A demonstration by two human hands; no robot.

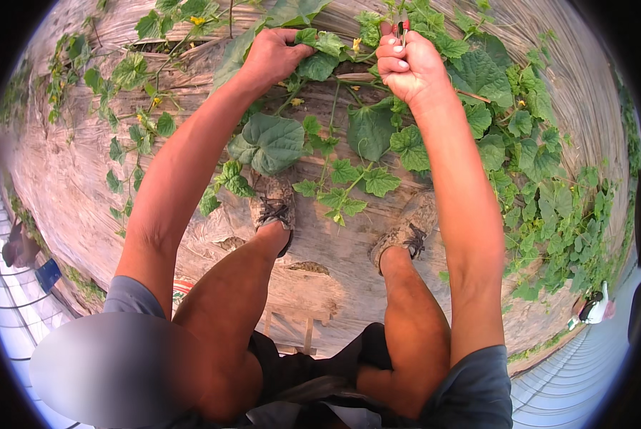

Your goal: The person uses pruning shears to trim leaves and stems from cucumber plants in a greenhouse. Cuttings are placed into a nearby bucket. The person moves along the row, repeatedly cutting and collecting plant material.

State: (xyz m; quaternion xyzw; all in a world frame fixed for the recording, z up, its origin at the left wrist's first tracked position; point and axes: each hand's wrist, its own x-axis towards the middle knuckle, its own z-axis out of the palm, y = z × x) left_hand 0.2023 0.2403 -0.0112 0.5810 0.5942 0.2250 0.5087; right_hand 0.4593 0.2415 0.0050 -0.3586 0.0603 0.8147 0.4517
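Note:
Vines with lobed green leaves (371, 131) and small yellow flowers spread over sheeting on the ground in front of me. My left hand (280, 53) is at the top centre, thumb and fingers closed on the edge of a leaf (325, 44). To its right, my right hand (411, 67) grips a small cutting tool with red on its handles (401, 26), held up among leaves and stems at the top edge. The type of tool and its tip cannot be made out clearly. Below the hands, a leafy shoot (344, 195) lies between my shoes.
My camouflage-patterned shoes (273, 206) stand on torn, dusty plastic sheeting (320, 252). Dense vines (561, 214) cover the right side, thinner ones (130, 72) the left. One person (20, 246) is at the far left near a blue container (48, 275), another (596, 307) at the far right.

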